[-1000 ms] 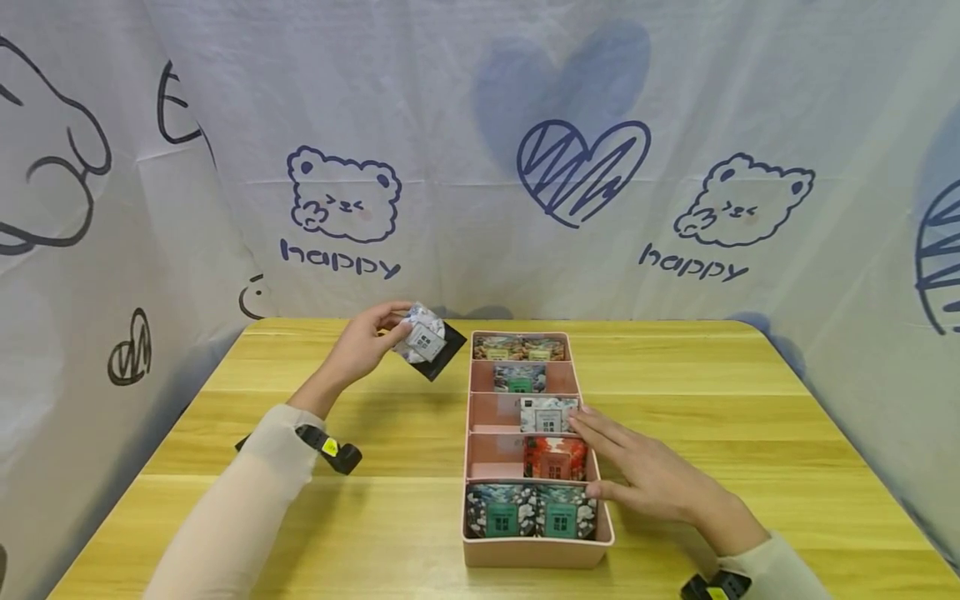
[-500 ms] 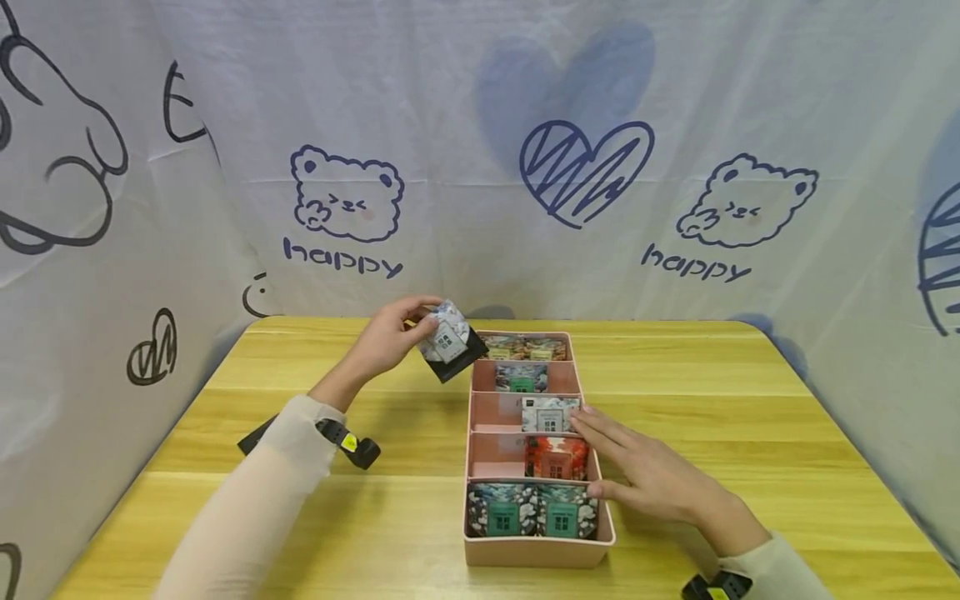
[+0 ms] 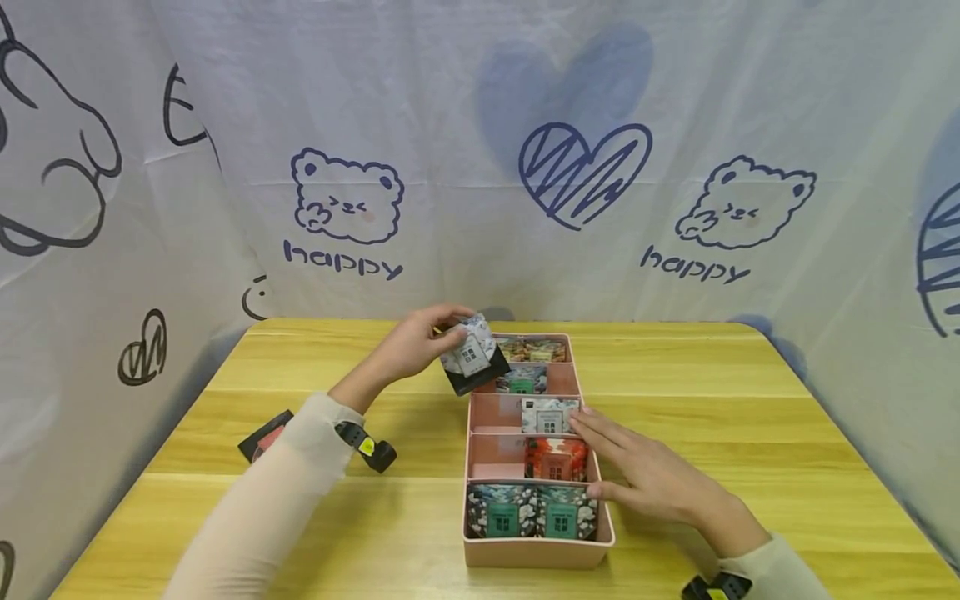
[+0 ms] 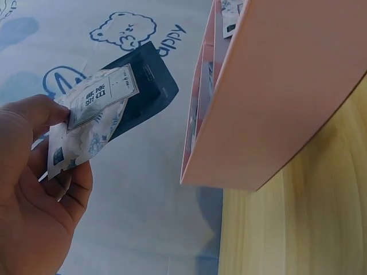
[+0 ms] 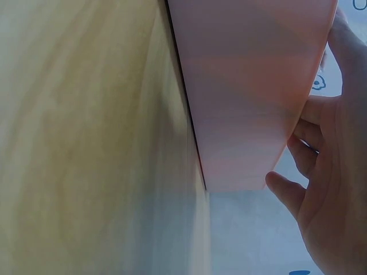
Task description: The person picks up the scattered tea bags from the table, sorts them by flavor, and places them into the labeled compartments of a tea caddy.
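Observation:
My left hand (image 3: 412, 340) pinches a tea sachet (image 3: 472, 352) with a white and blue floral print and a black end, between thumb and fingers. It is tilted above the far left side of a pink divided box (image 3: 536, 554); in the left wrist view the sachet (image 4: 92, 123) shows apart from the box's wall. My right hand (image 3: 656, 471) rests along the box's right rim, fingertips overlapping a white sachet (image 3: 545, 415) in the middle compartment. The right wrist view shows the thumb and fingers at the rim, outside the pink wall (image 5: 246, 109).
Red (image 3: 557, 460), dark green (image 3: 498, 512), blue-green (image 3: 522, 380) and brownish (image 3: 543, 349) sachets stand in the other compartments. Left of the box, a black and red packet (image 3: 266, 437) lies on the wooden table (image 3: 720, 383), partly hidden by the left sleeve. A printed cloth hangs behind.
My left hand has carried the white and blue sachet rightward, from left of the box to over its far left edge. The packet behind the left sleeve shows more. My right hand has stayed put.

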